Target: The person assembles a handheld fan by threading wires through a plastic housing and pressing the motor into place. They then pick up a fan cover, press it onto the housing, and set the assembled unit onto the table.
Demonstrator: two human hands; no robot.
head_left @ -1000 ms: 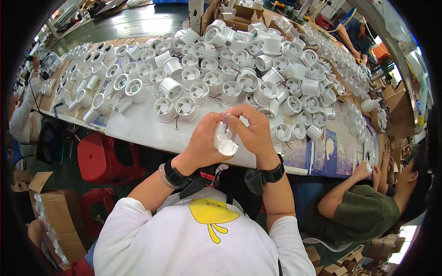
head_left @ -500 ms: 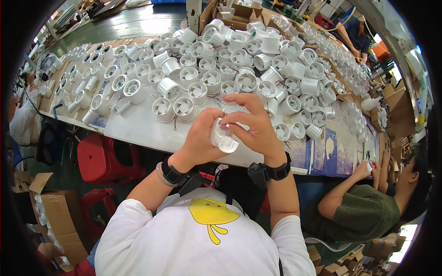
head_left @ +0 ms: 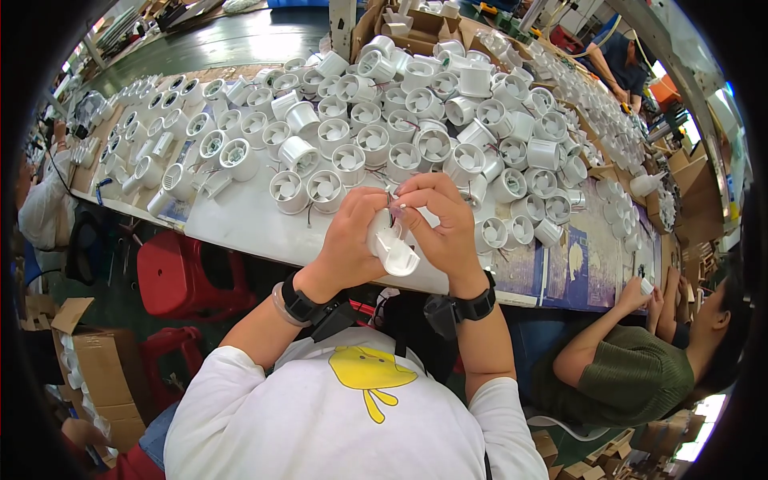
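Over the table's front edge, my left hand (head_left: pixel 346 240) is wrapped round a white plastic housing (head_left: pixel 395 250), a rounded piece with an open, cup-like lower end tilted toward me. At the housing's upper end, the thumb and index finger of my right hand (head_left: pixel 440 228) are pinched together. Dark thin wires seem to show between the two hands, but the fingers hide what exactly the pinch holds. Just beyond my hands lie many white round fan units (head_left: pixel 347 158), piled on the white tabletop (head_left: pixel 248 228), some with thin wires trailing.
More white cylindrical parts (head_left: pixel 236 154) stand at the left. A red stool (head_left: pixel 180 272) and an open cardboard box (head_left: pixel 108 368) are below left. At the right, a person in a green top (head_left: pixel 624 368) handles a small white part. Another person (head_left: pixel 616 64) works at the far right.
My right fingers have closed into a pinch and moved in against the housing's upper end. The housing has tipped slightly, its open end lower. My left hand keeps its hold.
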